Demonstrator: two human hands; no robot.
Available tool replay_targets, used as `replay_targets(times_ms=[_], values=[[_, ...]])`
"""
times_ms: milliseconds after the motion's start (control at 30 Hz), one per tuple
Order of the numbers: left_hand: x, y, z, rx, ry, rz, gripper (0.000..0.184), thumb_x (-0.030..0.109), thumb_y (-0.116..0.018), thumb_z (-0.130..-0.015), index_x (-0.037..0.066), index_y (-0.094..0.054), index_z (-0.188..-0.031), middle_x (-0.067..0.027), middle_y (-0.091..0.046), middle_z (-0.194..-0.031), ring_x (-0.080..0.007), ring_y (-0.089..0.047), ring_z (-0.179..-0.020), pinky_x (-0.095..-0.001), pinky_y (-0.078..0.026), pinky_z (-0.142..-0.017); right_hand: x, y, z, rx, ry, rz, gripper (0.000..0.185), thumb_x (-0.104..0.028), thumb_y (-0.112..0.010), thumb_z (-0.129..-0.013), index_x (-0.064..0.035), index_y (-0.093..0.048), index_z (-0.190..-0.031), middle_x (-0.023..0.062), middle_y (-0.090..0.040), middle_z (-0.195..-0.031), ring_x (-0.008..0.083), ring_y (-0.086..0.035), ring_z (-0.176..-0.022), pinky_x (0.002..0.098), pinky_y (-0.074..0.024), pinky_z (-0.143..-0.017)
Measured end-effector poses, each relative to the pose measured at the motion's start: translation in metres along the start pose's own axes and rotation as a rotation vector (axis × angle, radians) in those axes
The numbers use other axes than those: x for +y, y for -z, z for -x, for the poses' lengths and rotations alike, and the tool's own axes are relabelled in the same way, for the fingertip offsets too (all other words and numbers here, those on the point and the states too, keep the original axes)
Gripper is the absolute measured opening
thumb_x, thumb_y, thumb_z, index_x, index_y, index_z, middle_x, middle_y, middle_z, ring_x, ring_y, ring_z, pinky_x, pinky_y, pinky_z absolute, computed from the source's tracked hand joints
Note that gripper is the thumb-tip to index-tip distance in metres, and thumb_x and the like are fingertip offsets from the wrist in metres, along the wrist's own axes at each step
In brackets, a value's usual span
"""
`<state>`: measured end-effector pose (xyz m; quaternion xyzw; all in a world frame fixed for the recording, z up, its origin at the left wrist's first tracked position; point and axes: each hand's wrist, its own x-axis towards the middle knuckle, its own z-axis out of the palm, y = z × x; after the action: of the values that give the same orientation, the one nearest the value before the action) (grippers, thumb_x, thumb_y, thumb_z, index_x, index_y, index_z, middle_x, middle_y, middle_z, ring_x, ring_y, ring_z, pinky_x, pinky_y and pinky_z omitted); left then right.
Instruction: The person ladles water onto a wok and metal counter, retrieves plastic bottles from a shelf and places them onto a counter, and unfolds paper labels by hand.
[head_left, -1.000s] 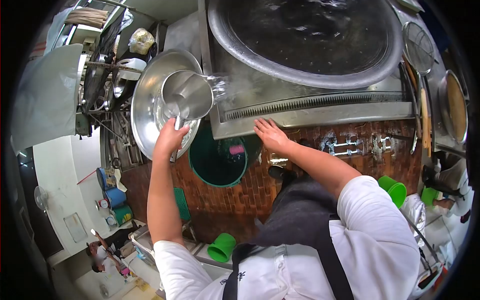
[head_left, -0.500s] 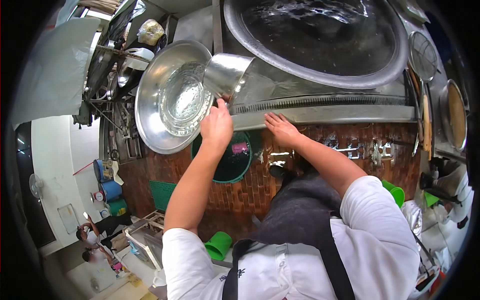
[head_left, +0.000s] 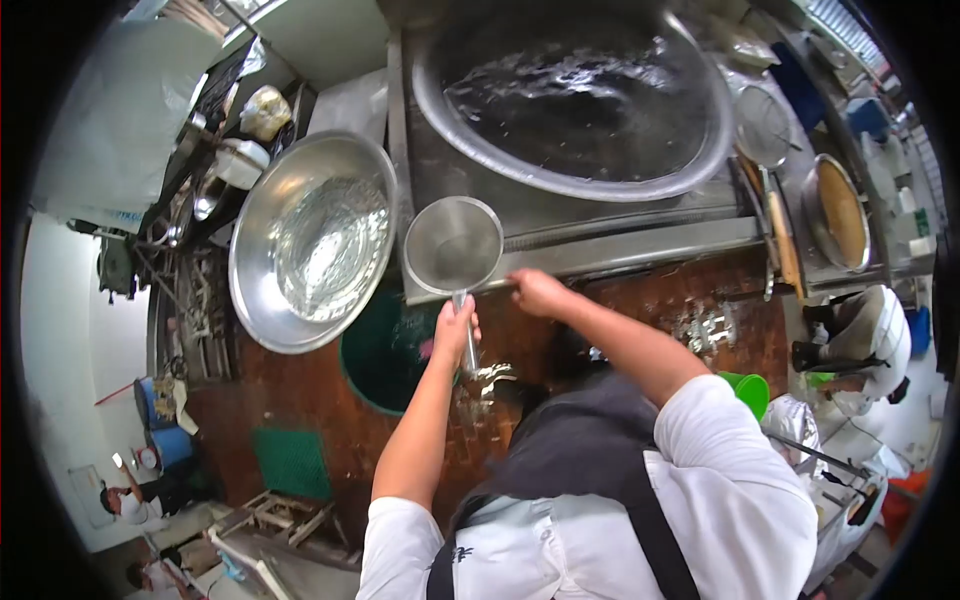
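Observation:
My left hand (head_left: 457, 328) is closed around the handle of a metal dipper (head_left: 454, 245). The dipper's round mouth faces up toward me, above the front edge of the steel counter. To its left sits a wide metal basin (head_left: 262, 262) with what looks like clear water in it. My right hand (head_left: 541, 292) is beside the dipper at the counter edge (head_left: 640, 245), fingers curled in, with nothing visible in them. Behind the dipper lies a very large pan (head_left: 470, 150) holding dark-looking liquid with a shiny, rippled surface.
A dark green tub (head_left: 352, 372) stands on the wet brick floor below. At right are a wire strainer (head_left: 763, 125), wooden-handled tools (head_left: 783, 240) and a round pan (head_left: 858, 215). A co-worker (head_left: 868, 325) bends over at far right; other people are at lower left.
The dipper has come away from over the basin and swung round so its mouth shows. My right hand has curled its fingers, which lay flat on the counter edge. The view has shifted.

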<state>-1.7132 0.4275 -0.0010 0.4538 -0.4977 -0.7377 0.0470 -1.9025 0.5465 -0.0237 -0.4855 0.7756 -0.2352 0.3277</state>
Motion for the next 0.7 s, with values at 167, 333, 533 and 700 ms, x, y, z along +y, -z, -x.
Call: replay_targets(times_ms=[167,333,533,700], values=[[-0.031,-0.044,0.01,0.036,0.071,0.413,0.018,0.018,-0.068,-0.094,0.006,-0.055,-0.097,-0.0069,-0.063,-0.082,-0.0199,-0.065,-0.075,-0.0362,-0.058,-0.065,-0.031,0.013,0.089,-0.266,0.099,-0.435,0.075,-0.033,-0.066,-0.092,-0.0033,-0.029,-0.151,0.0242,-0.067,-0.115,0.0374,-0.067,-0.103,0.0413,-0.0526,-0.091],[-0.001,-0.142,0.027,-0.075,-0.144,0.397,0.024,0.005,-0.063,-0.094,0.004,-0.053,-0.117,-0.0089,-0.06,-0.108,-0.0207,-0.061,-0.106,-0.0359,-0.05,-0.096,-0.013,0.06,0.138,-0.216,0.102,-0.369,0.093,-0.023,-0.062,-0.093,-0.007,0.004,-0.157,0.0326,-0.054,-0.132,0.0407,-0.06,-0.118,0.0412,-0.0483,-0.098],[0.138,-0.275,0.059,-0.477,-0.543,-0.338,0.074,0.021,-0.065,-0.096,0.007,-0.025,-0.157,-0.0186,-0.039,-0.153,-0.0276,-0.043,-0.136,-0.0388,-0.042,-0.105,0.08,0.216,0.199,0.844,0.3,-0.258,0.069,-0.011,-0.06,-0.094,-0.0041,-0.026,-0.154,0.0241,-0.044,-0.148,0.0331,-0.057,-0.123,0.0408,-0.0473,-0.099],[0.147,-0.319,0.047,-0.549,-0.359,-0.353,0.069,0.026,-0.066,-0.096,0.007,-0.031,-0.153,-0.017,-0.058,-0.134,-0.0256,-0.064,-0.11,-0.037,-0.051,-0.096,0.178,0.363,0.268,1.348,-0.001,-0.487,0.063,-0.02,-0.058,-0.098,-0.0007,-0.031,-0.151,0.0206,-0.051,-0.137,0.0224,-0.054,-0.096,0.0324,-0.0465,-0.081]])
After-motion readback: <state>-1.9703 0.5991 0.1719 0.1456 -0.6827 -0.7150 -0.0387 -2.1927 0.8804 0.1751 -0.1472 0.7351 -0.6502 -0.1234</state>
